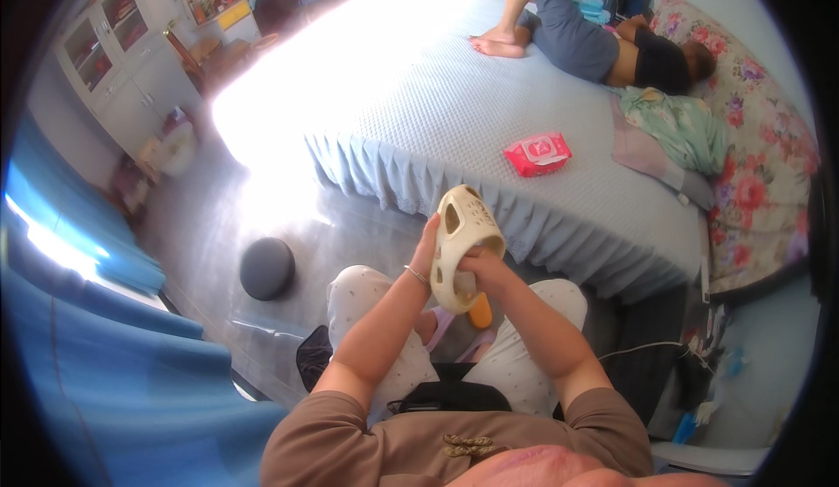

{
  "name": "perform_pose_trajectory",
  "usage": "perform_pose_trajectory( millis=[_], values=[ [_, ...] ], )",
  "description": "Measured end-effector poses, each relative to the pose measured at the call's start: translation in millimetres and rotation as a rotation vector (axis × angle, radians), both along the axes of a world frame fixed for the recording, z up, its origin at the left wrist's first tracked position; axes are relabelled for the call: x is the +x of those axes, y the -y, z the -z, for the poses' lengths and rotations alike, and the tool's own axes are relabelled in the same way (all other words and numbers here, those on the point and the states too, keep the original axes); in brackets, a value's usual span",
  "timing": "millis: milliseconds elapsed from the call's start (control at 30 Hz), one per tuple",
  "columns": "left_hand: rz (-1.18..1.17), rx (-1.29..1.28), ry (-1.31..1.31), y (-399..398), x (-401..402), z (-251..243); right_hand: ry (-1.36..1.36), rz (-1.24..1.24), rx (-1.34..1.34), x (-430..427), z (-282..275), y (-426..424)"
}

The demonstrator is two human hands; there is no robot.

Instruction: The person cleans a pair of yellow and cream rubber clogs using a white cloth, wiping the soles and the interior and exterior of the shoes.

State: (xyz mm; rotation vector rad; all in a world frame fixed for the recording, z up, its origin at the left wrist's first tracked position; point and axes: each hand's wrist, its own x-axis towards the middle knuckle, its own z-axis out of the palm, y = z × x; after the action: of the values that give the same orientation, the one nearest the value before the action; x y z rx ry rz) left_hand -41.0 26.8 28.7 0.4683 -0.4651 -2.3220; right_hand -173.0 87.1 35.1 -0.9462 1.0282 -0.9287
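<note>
A cream-coloured clog with cut-out holes (pixel 475 215) is held up above my knees, its toe end pointing away from me. My left hand (pixel 429 247) grips its left side, partly hidden behind it; a thin bracelet circles that wrist. My right hand (pixel 480 265) reaches into the foot opening, so its fingertips are hidden. An orange object, perhaps a sole (pixel 480 310), lies low between my knees, near my feet in pinkish footwear (pixel 440 326). A red wipes packet (pixel 539 154) rests on the bed beyond the clog.
A large bed with a pleated grey-blue skirt (pixel 393 166) spans the front. A person (pixel 583 41) lies on its far right. A round dark stool (pixel 267 268) stands on the floor at left, near blue curtains (pixel 118 382). A white cable (pixel 645 345) runs at right.
</note>
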Motion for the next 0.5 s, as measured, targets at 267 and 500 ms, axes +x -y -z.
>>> perform_pose_trajectory(
  millis=[267, 500],
  values=[
    [-0.103, -0.011, 0.018, 7, 3, 19, -0.663, 0.222, -0.873, 17, -8, 2],
    [-0.034, 0.048, -0.032, 9, 5, 28, -0.448, 0.059, -0.335, 7, -1, 2]
  ],
)
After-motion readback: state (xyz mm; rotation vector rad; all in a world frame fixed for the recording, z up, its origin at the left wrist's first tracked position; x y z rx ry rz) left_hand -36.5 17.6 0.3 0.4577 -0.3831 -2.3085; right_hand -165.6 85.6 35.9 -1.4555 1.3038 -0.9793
